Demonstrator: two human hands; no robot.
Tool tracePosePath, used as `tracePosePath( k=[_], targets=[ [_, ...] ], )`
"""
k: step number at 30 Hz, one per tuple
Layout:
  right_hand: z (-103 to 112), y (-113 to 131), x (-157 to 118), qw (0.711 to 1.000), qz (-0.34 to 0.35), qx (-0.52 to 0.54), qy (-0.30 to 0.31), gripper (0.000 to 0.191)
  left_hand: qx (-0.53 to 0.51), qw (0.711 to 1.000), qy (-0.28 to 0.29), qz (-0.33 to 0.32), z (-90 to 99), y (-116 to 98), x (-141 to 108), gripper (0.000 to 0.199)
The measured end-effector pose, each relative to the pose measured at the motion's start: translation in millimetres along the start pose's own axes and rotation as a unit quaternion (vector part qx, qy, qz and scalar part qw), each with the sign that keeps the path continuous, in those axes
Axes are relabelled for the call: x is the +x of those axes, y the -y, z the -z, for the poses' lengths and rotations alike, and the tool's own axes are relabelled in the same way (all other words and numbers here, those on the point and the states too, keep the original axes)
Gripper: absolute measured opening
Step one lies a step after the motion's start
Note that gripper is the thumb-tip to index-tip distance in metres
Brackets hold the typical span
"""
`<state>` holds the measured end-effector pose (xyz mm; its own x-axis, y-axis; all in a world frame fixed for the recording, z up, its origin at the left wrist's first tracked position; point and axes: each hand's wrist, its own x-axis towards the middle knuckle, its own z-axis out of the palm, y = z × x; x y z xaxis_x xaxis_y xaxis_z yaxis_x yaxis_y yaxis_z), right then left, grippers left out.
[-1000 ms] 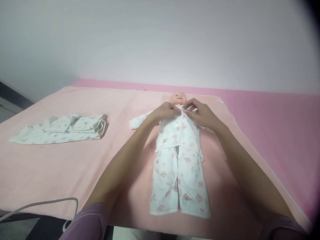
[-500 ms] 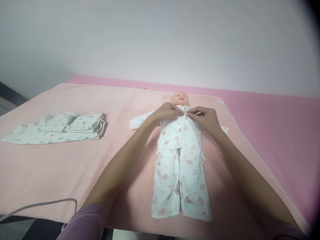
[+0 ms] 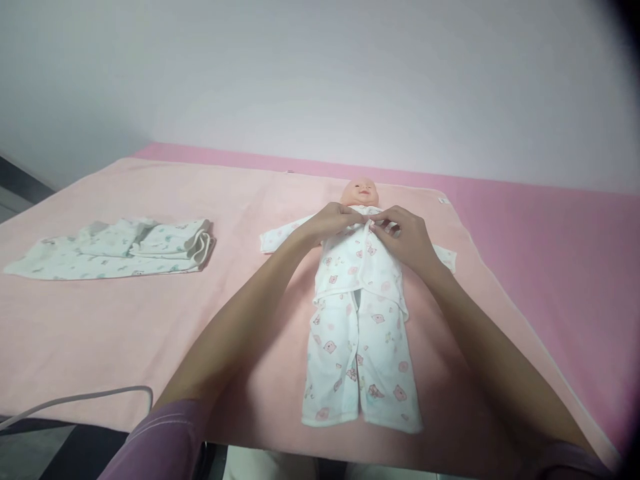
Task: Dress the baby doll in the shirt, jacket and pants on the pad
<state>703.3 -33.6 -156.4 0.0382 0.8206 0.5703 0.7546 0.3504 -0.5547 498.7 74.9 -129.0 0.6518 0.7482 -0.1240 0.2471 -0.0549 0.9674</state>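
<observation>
Both hands, left hand [image 3: 327, 223] and right hand [image 3: 405, 235], pinched my fingers on the shirt [image 3: 357, 263] collar of the doll [image 3: 361, 192] lying on the blanket [image 3: 150, 320]. Fastening step; next likely needed edges aligned.

Bare pink blanket [image 3: 240, 200] lies open between doll [image 3: 360, 280] and folded clothes [image 3: 120, 245] (far left); cable [image 3: 75, 399] crosses the near-left edge.

Left hand [image 3: 327, 223], right hand [image 3: 403, 237] pinching together.
</observation>
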Motion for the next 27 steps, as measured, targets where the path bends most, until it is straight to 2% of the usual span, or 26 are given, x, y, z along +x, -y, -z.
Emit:
tracePosePath(
  k=[4,6,12,19,21,23,25,27],
  targets=[
    [-2.0,-2.1,-1.5,1.000,-0.017,0.011,-0.006,0.005,0.049,0.997,-0.002,-0.067,-7.8,1.2,1.4,0.059],
    [-3.3,-4.0,-2.1,0.999,-0.030,0.020,-0.006,0.006,0.061,0.994,-0.010,-0.087,-9.1,2.5,2.9,0.064],
    [-10.4,-8.6,-2.4,0.999,-0.028,0.034,-0.026,0.014,0.044,0.998,0.009,-0.041,-4.6,1.5,6.5,0.051],
    [-17.8,-12.7,-5.1,0.997,-0.021,0.067,-0.039,0.033,0.030,0.999,0.008,-0.010,-3.5,1.0,6.4,0.029],
    [-17.5,-13.9,-5.2,0.996,-0.020,0.076,-0.042,0.031,0.065,0.997,-0.010,-0.027,-5.1,3.7,6.7,0.025],
    [-14.8,-15.4,-1.5,0.997,-0.018,0.074,-0.034,0.026,0.108,0.991,-0.053,-0.051,-7.4,6.5,7.5,0.017],
    [-9.5,-18.4,7.3,0.997,-0.032,0.068,-0.008,0.024,0.150,0.981,-0.097,-0.071,-9.8,8.4,9.5,0.014],
    [-2.6,-24.0,20.4,0.995,-0.070,0.066,0.036,0.028,0.184,0.970,-0.125,-0.094,-11.5,8.6,13.4,0.021]
  ],
)
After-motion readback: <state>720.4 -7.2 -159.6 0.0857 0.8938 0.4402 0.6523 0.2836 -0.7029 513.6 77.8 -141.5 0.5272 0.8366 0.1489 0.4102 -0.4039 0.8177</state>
